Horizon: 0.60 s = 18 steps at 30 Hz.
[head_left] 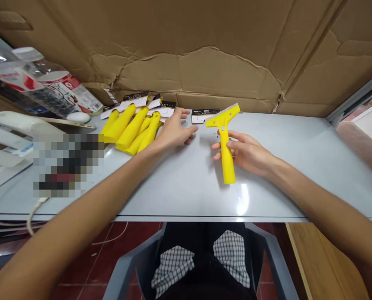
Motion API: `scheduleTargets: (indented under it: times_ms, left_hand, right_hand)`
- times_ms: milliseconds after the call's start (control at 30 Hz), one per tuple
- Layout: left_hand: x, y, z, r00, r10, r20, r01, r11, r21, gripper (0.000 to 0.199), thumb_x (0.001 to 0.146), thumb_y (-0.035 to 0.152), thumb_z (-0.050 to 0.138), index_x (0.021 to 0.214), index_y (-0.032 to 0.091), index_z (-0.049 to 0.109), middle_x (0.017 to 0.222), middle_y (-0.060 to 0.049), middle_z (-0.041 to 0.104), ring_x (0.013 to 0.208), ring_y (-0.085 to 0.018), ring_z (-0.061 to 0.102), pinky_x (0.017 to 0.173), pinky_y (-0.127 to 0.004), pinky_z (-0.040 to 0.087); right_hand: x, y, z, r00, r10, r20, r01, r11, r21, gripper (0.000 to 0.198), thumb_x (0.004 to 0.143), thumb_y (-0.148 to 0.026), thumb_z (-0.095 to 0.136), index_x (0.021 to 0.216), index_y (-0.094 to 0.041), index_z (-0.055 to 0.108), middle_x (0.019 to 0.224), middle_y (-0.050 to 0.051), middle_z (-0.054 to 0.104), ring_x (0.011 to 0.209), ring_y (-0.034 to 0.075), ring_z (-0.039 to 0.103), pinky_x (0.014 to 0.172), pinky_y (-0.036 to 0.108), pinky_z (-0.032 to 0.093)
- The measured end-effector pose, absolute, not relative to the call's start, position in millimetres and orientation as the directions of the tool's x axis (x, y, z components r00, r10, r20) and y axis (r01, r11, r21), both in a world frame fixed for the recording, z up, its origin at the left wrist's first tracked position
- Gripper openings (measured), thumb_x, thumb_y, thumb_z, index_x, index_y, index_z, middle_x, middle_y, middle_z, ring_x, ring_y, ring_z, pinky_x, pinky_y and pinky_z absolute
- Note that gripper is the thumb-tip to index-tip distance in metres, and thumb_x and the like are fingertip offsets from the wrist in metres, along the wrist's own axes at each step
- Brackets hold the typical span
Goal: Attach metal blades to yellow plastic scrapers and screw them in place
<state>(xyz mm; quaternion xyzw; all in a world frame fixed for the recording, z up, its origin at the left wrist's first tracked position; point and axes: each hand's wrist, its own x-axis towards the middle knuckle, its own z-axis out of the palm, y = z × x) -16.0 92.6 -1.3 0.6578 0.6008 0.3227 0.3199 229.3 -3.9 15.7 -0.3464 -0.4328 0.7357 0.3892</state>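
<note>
In my right hand is a yellow scraper, held by its handle with the wide blade head pointing away from me. Its head reaches close to a black-and-white card lying on the grey table. My left hand is open over the table, left of that card, fingers apart and nothing in them. Right beside it on the left lies a pile of yellow scrapers, handles toward me. Black-and-white cards cover their heads, so the blades there are hidden.
Plastic bottles with red-and-white labels stand at the back left. A white mouse and a blurred dark item lie in front of them, with a white cable at the table edge. Brown cardboard walls the back.
</note>
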Motion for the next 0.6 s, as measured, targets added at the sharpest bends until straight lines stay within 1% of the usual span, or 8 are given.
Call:
scheduleTargets:
  times_ms: [100, 167, 267, 333, 400, 500, 600]
  left_hand:
    - [-11, 103, 3, 0.057, 0.998, 0.002, 0.671, -0.040, 0.740, 0.071, 0.085, 0.039, 0.082, 0.147, 0.026, 0.050, 0.161, -0.018, 0.054, 0.069, -0.021, 0.073, 0.061, -0.038, 0.057]
    - [-8, 114, 4, 0.047, 0.999, 0.004, 0.741, -0.037, 0.670, 0.073, 0.083, 0.042, 0.084, 0.147, 0.024, 0.052, 0.153, -0.018, 0.061, 0.074, -0.024, 0.073, 0.070, -0.042, 0.058]
    - [-7, 132, 2, 0.108, 0.988, 0.113, 0.825, -0.152, 0.545, 0.075, 0.080, 0.042, 0.086, 0.145, 0.020, 0.056, 0.133, -0.017, 0.071, 0.102, -0.034, 0.072, 0.092, -0.046, 0.055]
    - [-6, 142, -1, 0.132, 0.979, 0.154, 0.827, -0.194, 0.528, 0.075, 0.077, 0.040, 0.086, 0.143, 0.020, 0.058, 0.119, -0.015, 0.073, 0.116, -0.037, 0.067, 0.101, -0.046, 0.051]
    - [-7, 149, -5, 0.134, 0.975, 0.180, 0.811, -0.212, 0.545, 0.071, 0.075, 0.034, 0.087, 0.139, 0.021, 0.061, 0.108, -0.011, 0.073, 0.119, -0.038, 0.064, 0.105, -0.047, 0.047]
    - [-10, 153, -12, 0.111, 0.972, 0.209, 0.758, -0.219, 0.615, 0.066, 0.071, 0.027, 0.088, 0.132, 0.022, 0.064, 0.095, -0.006, 0.071, 0.112, -0.035, 0.066, 0.105, -0.047, 0.046]
    - [-16, 155, -19, 0.085, 0.972, 0.217, 0.628, -0.221, 0.746, 0.069, 0.066, 0.023, 0.090, 0.130, 0.024, 0.064, 0.087, -0.004, 0.068, 0.114, -0.035, 0.064, 0.103, -0.046, 0.048]
  right_hand:
    - [231, -3, 14, -0.474, 0.863, -0.173, -0.260, -0.325, -0.909, 0.031, 0.098, -0.025, 0.069, 0.127, -0.023, 0.059, 0.124, 0.011, 0.075, 0.096, 0.024, 0.078, 0.091, 0.042, 0.061]
    - [231, -2, 12, -0.473, 0.865, -0.166, -0.257, -0.316, -0.913, 0.030, 0.097, -0.024, 0.068, 0.126, -0.023, 0.059, 0.130, 0.011, 0.072, 0.096, 0.024, 0.078, 0.091, 0.043, 0.062]
    - [230, 0, 8, -0.457, 0.877, -0.148, -0.262, -0.292, -0.920, 0.029, 0.094, -0.021, 0.069, 0.122, -0.024, 0.061, 0.133, 0.010, 0.067, 0.095, 0.024, 0.078, 0.093, 0.044, 0.064]
    - [229, 1, 4, -0.456, 0.879, -0.143, -0.264, -0.287, -0.921, 0.027, 0.092, -0.019, 0.069, 0.118, -0.024, 0.063, 0.131, 0.008, 0.064, 0.096, 0.023, 0.078, 0.095, 0.045, 0.065]
    - [228, 2, 1, -0.460, 0.875, -0.149, -0.266, -0.296, -0.918, 0.028, 0.092, -0.019, 0.070, 0.118, -0.024, 0.064, 0.131, 0.008, 0.061, 0.097, 0.023, 0.077, 0.096, 0.047, 0.066]
    - [227, 2, -1, -0.457, 0.874, -0.163, -0.261, -0.307, -0.915, 0.033, 0.091, -0.018, 0.069, 0.123, -0.025, 0.064, 0.130, 0.007, 0.059, 0.097, 0.024, 0.077, 0.097, 0.048, 0.066]
    - [227, 2, 0, -0.452, 0.875, -0.172, -0.247, -0.308, -0.919, 0.029, 0.092, -0.018, 0.069, 0.120, -0.024, 0.064, 0.125, 0.006, 0.059, 0.097, 0.024, 0.077, 0.099, 0.047, 0.065]
